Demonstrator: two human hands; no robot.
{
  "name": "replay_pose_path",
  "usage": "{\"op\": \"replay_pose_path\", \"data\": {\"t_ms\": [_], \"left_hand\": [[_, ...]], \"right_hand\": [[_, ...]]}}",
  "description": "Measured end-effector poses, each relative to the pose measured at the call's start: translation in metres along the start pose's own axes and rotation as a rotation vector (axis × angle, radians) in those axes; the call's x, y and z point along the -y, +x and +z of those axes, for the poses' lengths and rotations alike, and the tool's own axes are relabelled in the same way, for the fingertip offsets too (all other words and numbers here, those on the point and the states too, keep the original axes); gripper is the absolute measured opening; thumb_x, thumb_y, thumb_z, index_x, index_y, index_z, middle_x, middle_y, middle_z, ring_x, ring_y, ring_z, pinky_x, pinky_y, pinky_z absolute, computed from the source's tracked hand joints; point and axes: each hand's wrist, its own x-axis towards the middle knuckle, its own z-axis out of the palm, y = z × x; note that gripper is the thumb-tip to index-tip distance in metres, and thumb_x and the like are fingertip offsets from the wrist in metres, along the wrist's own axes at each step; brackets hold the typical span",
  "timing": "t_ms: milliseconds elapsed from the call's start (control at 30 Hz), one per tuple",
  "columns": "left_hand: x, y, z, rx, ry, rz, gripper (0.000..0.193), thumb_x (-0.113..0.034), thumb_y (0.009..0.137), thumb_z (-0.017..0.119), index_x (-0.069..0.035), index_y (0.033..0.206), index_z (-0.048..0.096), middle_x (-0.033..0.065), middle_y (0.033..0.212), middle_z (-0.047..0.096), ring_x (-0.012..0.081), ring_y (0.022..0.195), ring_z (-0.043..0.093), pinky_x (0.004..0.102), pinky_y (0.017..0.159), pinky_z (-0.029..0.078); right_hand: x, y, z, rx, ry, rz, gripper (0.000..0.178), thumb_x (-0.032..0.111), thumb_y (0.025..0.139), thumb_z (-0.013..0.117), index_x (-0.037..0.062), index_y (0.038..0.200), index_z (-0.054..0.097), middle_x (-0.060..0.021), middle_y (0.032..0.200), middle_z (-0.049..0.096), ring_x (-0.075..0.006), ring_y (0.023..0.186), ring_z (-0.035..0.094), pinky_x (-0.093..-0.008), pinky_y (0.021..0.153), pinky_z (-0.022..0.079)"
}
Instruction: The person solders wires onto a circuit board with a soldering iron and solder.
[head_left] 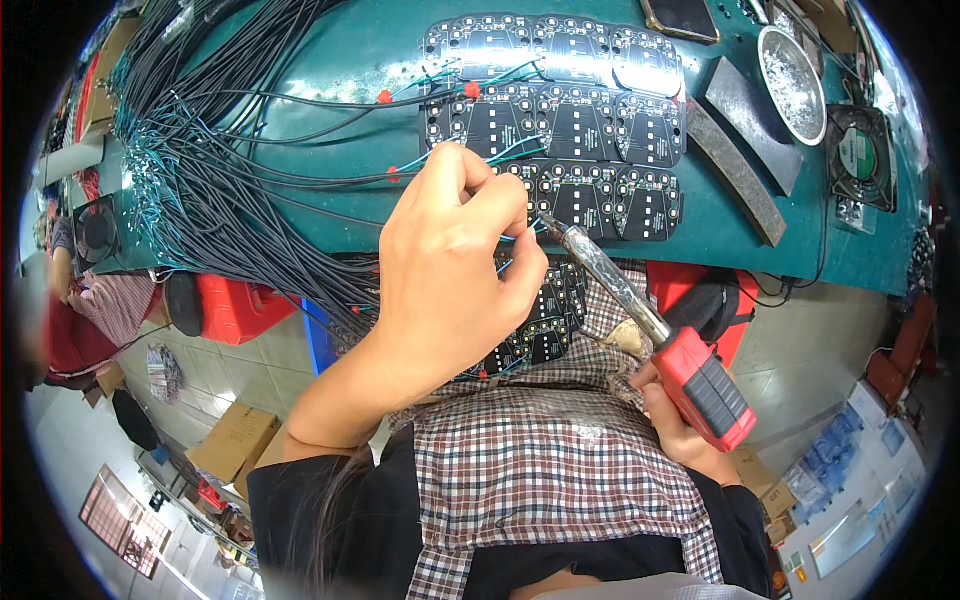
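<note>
My left hand (450, 260) reaches over the near edge of the bench. Its thumb and index finger pinch a thin teal wire (508, 238) beside a black circuit board (578, 200). In my right hand (685, 435) is a soldering iron (640, 310) with a red and black handle and a metal barrel. The iron's tip points up and left, close to the left fingertips at the board's edge; whether it touches cannot be seen. Several such boards lie in rows, some with black cables (345, 100) bearing red pieces and teal ends. The left hand covers part of the nearest row.
A thick bundle of black cables (240, 220) fills the bench's left. On the right lie curved metal bars (735, 170), a round dish (792, 85) of shiny bits and a small fan (862, 158). More boards (555, 310) sit below the bench edge, near red stools (245, 310).
</note>
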Motion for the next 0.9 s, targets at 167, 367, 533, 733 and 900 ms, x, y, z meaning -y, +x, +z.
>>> {"op": "replay_pose_path", "data": {"t_ms": [167, 367, 533, 733, 900], "left_hand": [[-0.002, 0.002, -0.003, 0.005, 0.0, 0.003, 0.017, -0.003, 0.069, 0.074, -0.006, 0.075, 0.059, 0.0094, 0.087, 0.051, 0.0291, 0.08, 0.059, 0.0414, 0.066, 0.048], [-0.004, 0.001, -0.006, 0.021, 0.001, -0.023, 0.015, -0.002, 0.072, 0.073, -0.004, 0.074, 0.059, 0.0081, 0.088, 0.053, 0.0249, 0.077, 0.058, 0.036, 0.067, 0.046], [0.007, 0.016, -0.027, -0.033, 0.163, 0.132, 0.013, -0.011, 0.079, 0.077, -0.009, 0.08, 0.065, 0.0079, 0.088, 0.057, 0.0286, 0.083, 0.059, 0.0398, 0.075, 0.046], [0.11, 0.118, -0.06, -0.458, 0.394, -0.074, 0.01, -0.018, 0.091, 0.07, -0.011, 0.098, 0.072, 0.0075, 0.087, 0.067, 0.0237, 0.077, 0.067, 0.0395, 0.071, 0.052], [0.158, 0.155, -0.066, -0.592, 0.528, -0.036, 0.024, -0.032, 0.09, 0.077, -0.011, 0.102, 0.077, 0.0031, 0.089, 0.071, 0.0164, 0.08, 0.068, 0.0314, 0.077, 0.054]], "right_hand": [[-0.005, -0.014, 0.0, -0.032, 0.058, 0.094, 0.016, 0.0, 0.077, 0.079, 0.0015, 0.09, 0.07, -0.0111, 0.083, 0.069, -0.0283, 0.07, 0.069, -0.0364, 0.065, 0.056], [0.001, -0.015, -0.004, -0.059, 0.186, 0.324, 0.006, 0.005, 0.084, 0.071, 0.0032, 0.09, 0.07, -0.0084, 0.082, 0.07, -0.0241, 0.073, 0.069, -0.0345, 0.067, 0.055], [0.012, -0.013, -0.007, -0.112, 0.339, 0.486, 0.008, 0.011, 0.089, 0.068, 0.0023, 0.089, 0.07, -0.0051, 0.073, 0.067, -0.0143, 0.062, 0.065, -0.0302, 0.061, 0.052], [-0.003, -0.019, 0.002, -0.096, 0.267, 0.264, 0.022, 0.02, 0.1, 0.055, 0.0042, 0.085, 0.052, -0.0114, 0.085, 0.057, -0.0088, 0.058, 0.046, -0.0278, 0.058, 0.045], [0.001, -0.019, 0.005, -0.12, 0.294, 0.273, 0.019, 0.018, 0.1, 0.054, 0.0039, 0.087, 0.05, -0.0123, 0.086, 0.058, -0.0086, 0.058, 0.046, -0.0274, 0.058, 0.045]]}}
